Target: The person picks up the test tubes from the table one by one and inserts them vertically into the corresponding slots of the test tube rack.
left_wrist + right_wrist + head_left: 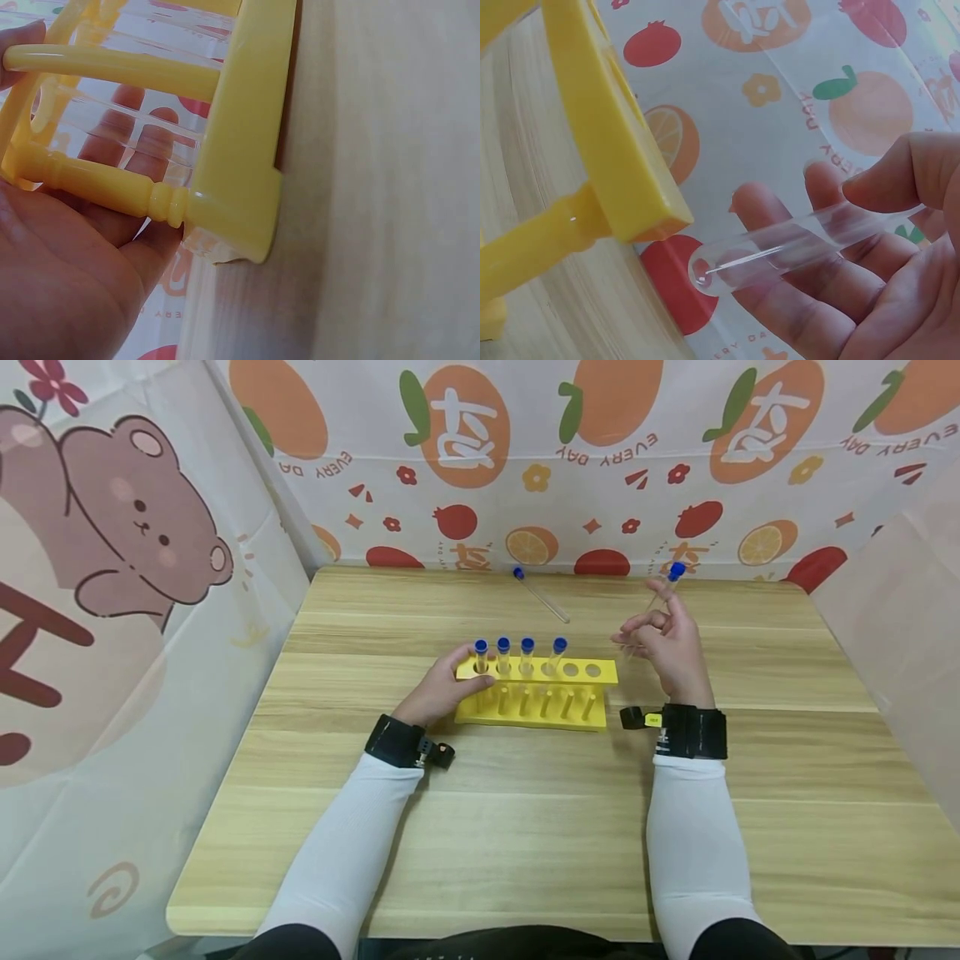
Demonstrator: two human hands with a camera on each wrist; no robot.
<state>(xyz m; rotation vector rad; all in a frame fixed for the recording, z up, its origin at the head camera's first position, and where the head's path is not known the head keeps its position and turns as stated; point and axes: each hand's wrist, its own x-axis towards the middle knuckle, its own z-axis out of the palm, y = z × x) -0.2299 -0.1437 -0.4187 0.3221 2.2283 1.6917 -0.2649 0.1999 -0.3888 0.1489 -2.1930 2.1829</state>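
A yellow test tube rack (pixel 525 722) stands on the table, with several blue-capped test tubes (pixel 527 647) in its left and middle holes. My left hand (pixel 437 692) grips the rack's left end, its thumb on the front of the top plate; in the left wrist view its fingers (pixel 154 142) show behind the clear tubes. To the right of the rack, my right hand (pixel 672 647) holds a clear test tube (pixel 772 251) with a blue cap (pixel 677 571). Its thumb and fingers pinch the tube, whose rounded end points toward the rack, apart from it.
Behind the rack, another blue-capped test tube (pixel 546 599) lies on the wooden table (pixel 525 843), near the back edge. A fruit-print cloth (pixel 536 510) hangs along the back, and a bear-print cloth (pixel 142 693) covers the left side.
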